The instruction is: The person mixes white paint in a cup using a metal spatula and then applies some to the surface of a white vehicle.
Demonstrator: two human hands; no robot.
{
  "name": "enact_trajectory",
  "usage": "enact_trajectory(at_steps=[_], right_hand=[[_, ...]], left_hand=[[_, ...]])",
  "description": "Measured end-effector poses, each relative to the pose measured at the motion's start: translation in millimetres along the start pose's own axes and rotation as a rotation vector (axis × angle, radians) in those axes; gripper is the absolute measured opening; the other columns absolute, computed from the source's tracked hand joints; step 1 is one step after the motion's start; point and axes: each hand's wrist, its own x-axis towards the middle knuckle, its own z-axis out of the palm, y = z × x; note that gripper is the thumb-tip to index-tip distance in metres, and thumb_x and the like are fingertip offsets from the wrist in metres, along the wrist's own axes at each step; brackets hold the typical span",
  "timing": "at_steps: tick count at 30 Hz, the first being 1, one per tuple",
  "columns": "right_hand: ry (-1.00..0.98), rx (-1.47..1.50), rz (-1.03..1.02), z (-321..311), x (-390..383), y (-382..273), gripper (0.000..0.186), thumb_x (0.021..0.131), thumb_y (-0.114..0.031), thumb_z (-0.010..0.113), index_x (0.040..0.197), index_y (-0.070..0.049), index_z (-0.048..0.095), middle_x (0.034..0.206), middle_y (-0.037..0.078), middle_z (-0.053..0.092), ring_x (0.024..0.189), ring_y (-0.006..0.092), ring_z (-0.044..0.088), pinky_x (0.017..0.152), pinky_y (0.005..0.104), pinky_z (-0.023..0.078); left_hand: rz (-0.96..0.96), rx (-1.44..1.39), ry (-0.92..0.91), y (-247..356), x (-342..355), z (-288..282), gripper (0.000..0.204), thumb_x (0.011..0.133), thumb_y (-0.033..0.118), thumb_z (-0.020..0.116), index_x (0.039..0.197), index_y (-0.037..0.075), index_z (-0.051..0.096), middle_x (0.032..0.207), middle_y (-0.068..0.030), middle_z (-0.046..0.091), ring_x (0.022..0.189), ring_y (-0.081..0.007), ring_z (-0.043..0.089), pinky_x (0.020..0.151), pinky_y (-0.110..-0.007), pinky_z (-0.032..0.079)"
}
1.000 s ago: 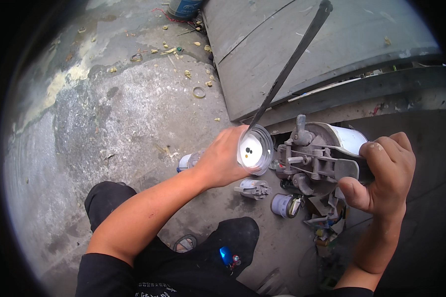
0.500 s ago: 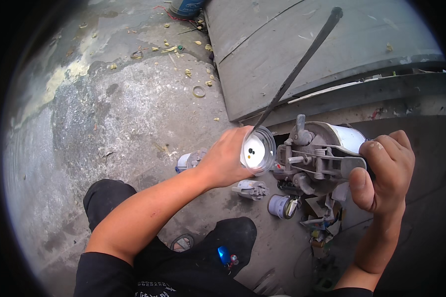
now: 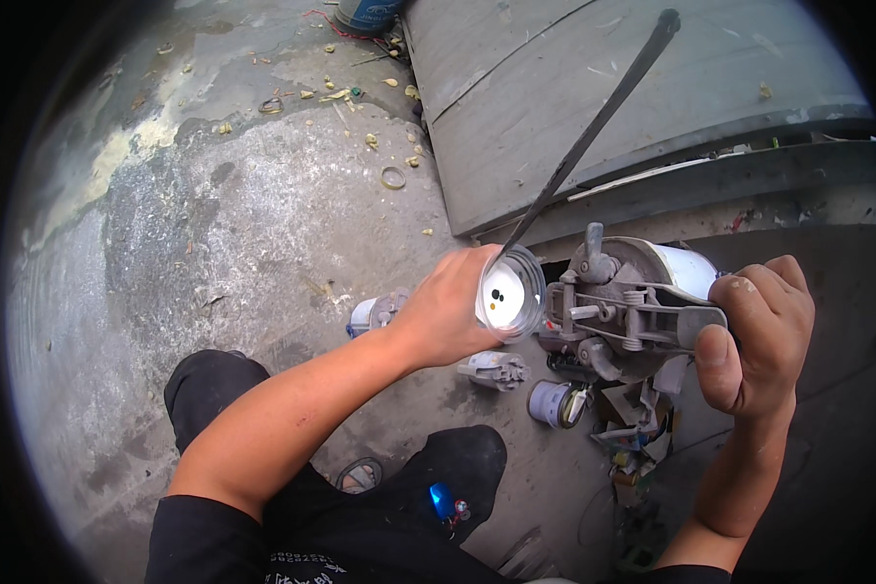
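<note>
My left hand (image 3: 445, 310) grips a clear round cup (image 3: 509, 293) with a white bottom and small dark bits inside. A long thin black rod (image 3: 594, 127) rises from the cup toward the upper right. The cup is pressed against the left side of a grey metal mechanism (image 3: 618, 311) with levers and a white cylindrical body. My right hand (image 3: 754, 331) holds that mechanism by its right end, thumb under a flat grey arm.
A grey car body panel (image 3: 574, 88) lies beyond the hands. On the concrete floor (image 3: 214, 224) below lie a small can (image 3: 553, 402), a grey part (image 3: 494, 370), a spray can (image 3: 372, 314) and scraps (image 3: 633, 438). My knees in black trousers (image 3: 399, 506) are underneath.
Both hands stay locked on cup and mechanism. The rod has tilted slightly further right, and the whole scene has shifted a little as my head moved.
</note>
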Motion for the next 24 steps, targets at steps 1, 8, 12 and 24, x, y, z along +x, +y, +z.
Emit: enact_trajectory(at_steps=[1, 8, 12, 24], right_hand=[[0.001, 0.0, -0.002, 0.3, -0.5, 0.1, 0.038, 0.081, -0.04, 0.057, 0.065, -0.006, 0.053, 0.055, 0.005, 0.036, 0.046, 0.0235, 0.036, 0.053, 0.0348, 0.028], [-0.002, -0.006, -0.008, -0.9, -0.6, -0.1, 0.037, 0.081, -0.039, 0.056, 0.065, -0.006, 0.053, 0.055, 0.005, 0.037, 0.047, 0.0232, 0.037, 0.053, 0.0346, 0.029], [0.001, -0.007, -0.004, 0.4, -1.8, -0.8, 0.039, 0.082, -0.04, 0.056, 0.065, -0.006, 0.053, 0.055, 0.005, 0.037, 0.047, 0.023, 0.037, 0.053, 0.0347, 0.029], [-0.076, -0.124, -0.034, -6.3, 5.3, -7.5, 0.048, 0.084, -0.049, 0.057, 0.066, -0.005, 0.05, 0.058, 0.007, 0.04, 0.051, 0.0237, 0.037, 0.054, 0.035, 0.029]], left_hand=[[0.0, -0.004, 0.0, 0.9, -0.1, -0.4, 0.08, 0.067, 0.025, 0.083, 0.131, -0.003, 0.043, 0.118, -0.0238, 0.055, 0.112, -0.0405, 0.053, 0.095, -0.044, 0.045], [-0.011, 0.022, -0.011, -1.2, -1.0, 0.7, 0.08, 0.07, 0.037, 0.083, 0.13, 0.0, 0.045, 0.121, -0.0211, 0.056, 0.114, -0.0378, 0.053, 0.097, -0.044, 0.044], [-0.028, 0.022, -0.029, -0.6, -1.5, 0.6, 0.081, 0.071, 0.037, 0.083, 0.132, 0.0, 0.044, 0.123, -0.0207, 0.055, 0.115, -0.0374, 0.053, 0.098, -0.044, 0.044], [-0.039, 0.0, -0.044, 2.7, -1.0, -1.8, 0.083, 0.07, 0.034, 0.082, 0.133, -0.001, 0.042, 0.121, -0.0221, 0.054, 0.114, -0.0384, 0.052, 0.097, -0.044, 0.044]])
